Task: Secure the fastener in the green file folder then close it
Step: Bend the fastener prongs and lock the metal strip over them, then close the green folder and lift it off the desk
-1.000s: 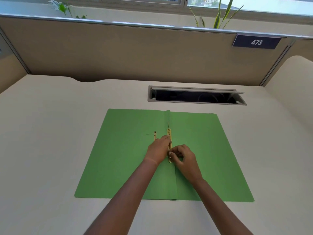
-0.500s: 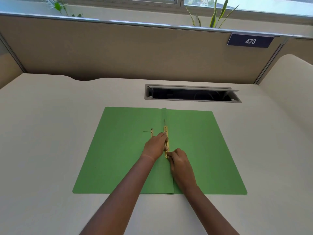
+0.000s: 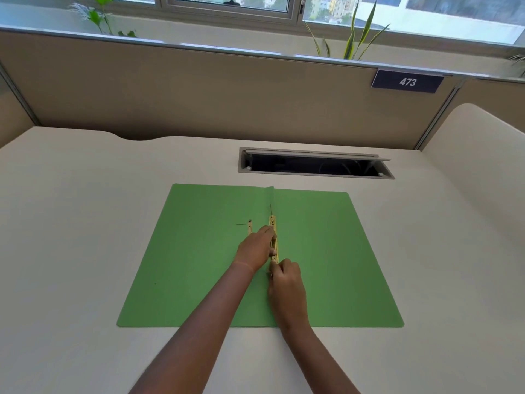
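Note:
The green file folder [image 3: 326, 251] lies open and flat on the desk. Along its centre crease runs a yellow metal fastener bar [image 3: 273, 223]. My left hand [image 3: 255, 248] presses flat on the bar's middle, fingers over it. At the bar's near end my right hand [image 3: 287, 282] pinches something with its fingertips; what it pinches is hidden by the fingers. A second small yellow fastener piece [image 3: 249, 227] with a thin dark prong lies just left of the crease, partly behind my left hand.
The pale desk [image 3: 85, 237] carries an open cable hatch [image 3: 312, 166] just behind the folder. A beige partition with a "473" plate [image 3: 407, 81] closes the back; a side panel [image 3: 483, 166] rises at the right. Plants stand behind the partition.
My right hand has slid a little toward me along the crease, from the bar's middle to its near end. My left hand stays pressed on the bar. The camera view shifted slightly.

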`<state>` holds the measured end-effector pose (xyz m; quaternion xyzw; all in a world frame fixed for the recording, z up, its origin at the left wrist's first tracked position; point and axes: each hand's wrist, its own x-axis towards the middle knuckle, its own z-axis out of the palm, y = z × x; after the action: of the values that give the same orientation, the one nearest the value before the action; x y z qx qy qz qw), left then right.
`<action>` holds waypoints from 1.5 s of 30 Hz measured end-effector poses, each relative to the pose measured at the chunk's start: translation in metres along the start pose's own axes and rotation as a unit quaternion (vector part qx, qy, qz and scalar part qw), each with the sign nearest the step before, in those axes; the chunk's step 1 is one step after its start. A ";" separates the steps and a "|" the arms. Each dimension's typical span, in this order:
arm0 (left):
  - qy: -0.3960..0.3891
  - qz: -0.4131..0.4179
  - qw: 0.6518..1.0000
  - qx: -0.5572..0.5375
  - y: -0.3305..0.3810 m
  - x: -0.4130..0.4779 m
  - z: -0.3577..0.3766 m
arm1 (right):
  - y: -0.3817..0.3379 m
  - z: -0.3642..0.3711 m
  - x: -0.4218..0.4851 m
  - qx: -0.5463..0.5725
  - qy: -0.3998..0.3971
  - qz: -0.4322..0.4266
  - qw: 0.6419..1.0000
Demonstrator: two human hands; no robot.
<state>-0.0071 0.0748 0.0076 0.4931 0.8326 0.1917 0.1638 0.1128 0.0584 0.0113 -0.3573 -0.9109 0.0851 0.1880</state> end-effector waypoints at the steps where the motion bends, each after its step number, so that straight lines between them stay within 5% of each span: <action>1: 0.000 0.001 1.000 -0.002 0.000 0.000 0.000 | 0.004 -0.001 -0.002 -0.007 0.000 -0.018 1.000; 11: -0.018 0.007 0.999 -0.032 0.000 -0.002 -0.004 | 0.049 -0.010 -0.014 0.028 -0.010 -0.173 0.984; 15: -0.011 0.015 0.995 -0.097 -0.008 -0.012 -0.011 | 0.064 -0.015 -0.010 0.029 -0.011 -0.141 0.990; 19: 0.105 0.019 0.993 -0.046 -0.024 -0.027 -0.014 | 0.074 -0.012 0.000 0.025 -0.001 -0.073 0.997; 25: 0.168 -0.126 0.973 0.094 -0.068 -0.043 -0.031 | 0.091 0.000 0.012 -0.027 -0.125 0.041 0.991; 31: 0.153 -0.306 0.928 0.149 -0.105 -0.061 -0.045 | 0.094 0.006 0.010 -0.036 -0.140 0.052 0.988; 45: 0.186 -0.500 0.840 -0.101 -0.113 -0.065 -0.085 | 0.093 0.008 0.008 -0.027 -0.123 0.058 0.990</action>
<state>-0.1016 -0.0457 0.0330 -0.0548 0.9569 0.2550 0.1280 0.1615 0.1317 -0.0209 -0.4011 -0.9069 0.1146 0.0601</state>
